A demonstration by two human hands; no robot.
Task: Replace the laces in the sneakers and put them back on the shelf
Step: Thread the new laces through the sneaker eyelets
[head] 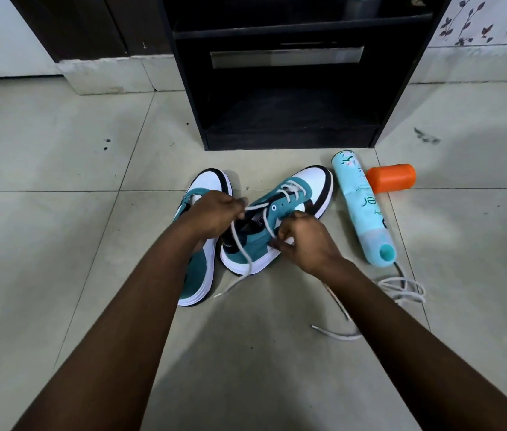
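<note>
- Right sneaker [289,209]: on the floor tiles [59,213] before the black shelf [280,88], partly laced with a white lace [241,241].
- Left hand [211,213]: pinched that lace.
- Right hand [305,241]: pinched its other strand.
- Left sneaker [202,269]: alongside, touching.
- Spare lace [401,290], umbrella [361,206], orange container [390,178]: to the right.
</note>
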